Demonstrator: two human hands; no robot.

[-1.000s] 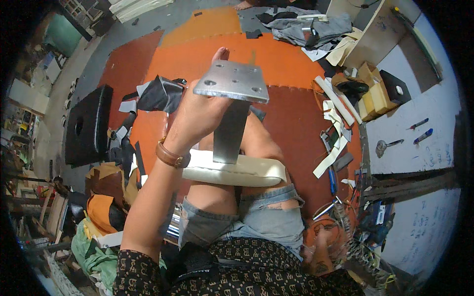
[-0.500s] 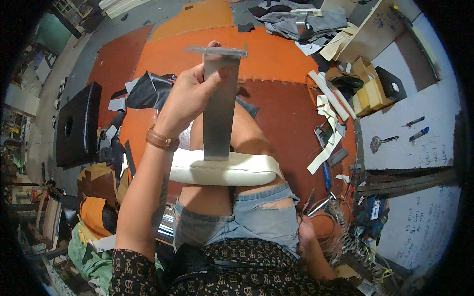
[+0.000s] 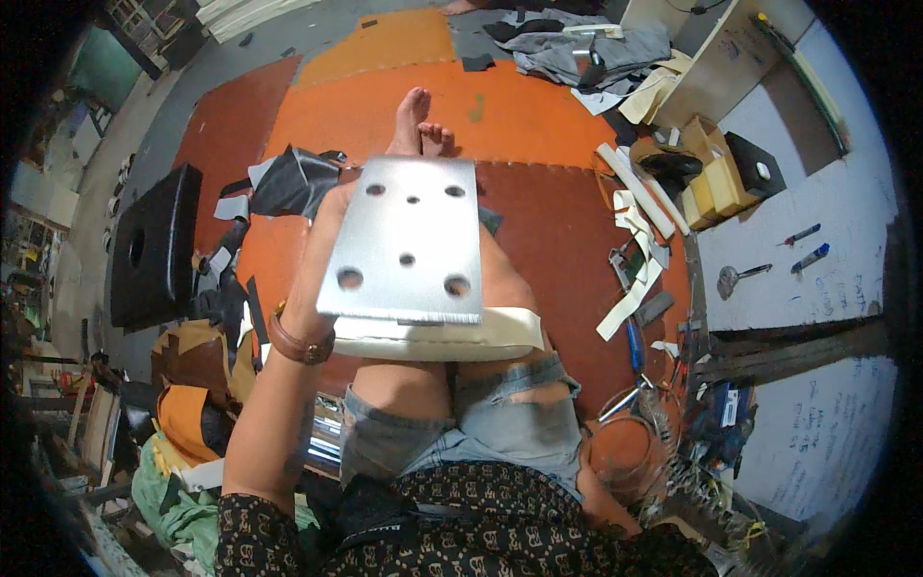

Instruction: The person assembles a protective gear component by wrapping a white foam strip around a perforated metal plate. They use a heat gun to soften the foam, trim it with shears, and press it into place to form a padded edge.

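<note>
Just behind the metal bracket (image 3: 409, 229), the left hand (image 3: 325, 231) clasps it, fingers hidden.

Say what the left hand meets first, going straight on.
Judging by its forearm, the left hand looks free over the orange mat, between black scrap and bare foot; the metal plate hides its fingers, depth unclear.

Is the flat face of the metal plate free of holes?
No, several round holes show across the face of the metal plate, near its corners and along its middle.
</note>
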